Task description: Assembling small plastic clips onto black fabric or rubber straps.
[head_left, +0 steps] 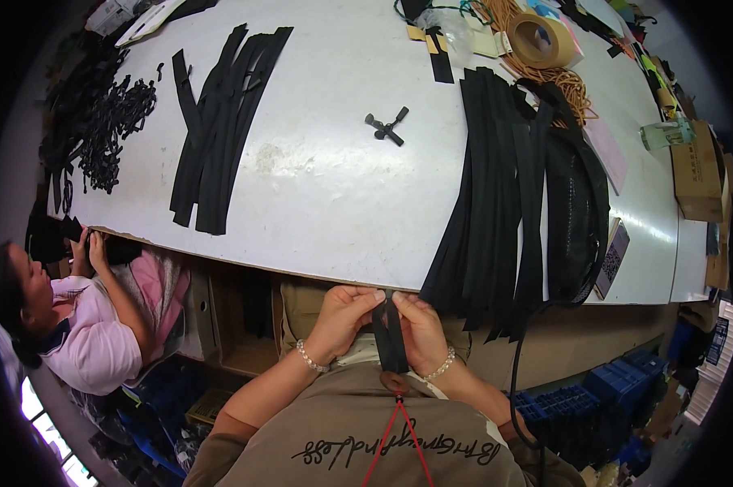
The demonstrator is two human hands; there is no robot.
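Observation:
My left hand (343,318) and my right hand (419,329) both pinch one black strap (391,341) close to my chest, just below the near edge of the white table (342,203). The strap hangs down between my thumbs. A pearl bracelet sits on each wrist. To the right of my hands a thick pile of black straps (496,203) drapes over the table edge. A second pile of black straps (220,130) lies fanned out at the left of the table.
A small black buckle piece (386,126) lies mid-table. A heap of black clips (111,122) is far left, a tape roll (541,36) and orange cord at the back right. Another person (74,316) sits at the left, handling black material. Blue crates (593,406) stand below right.

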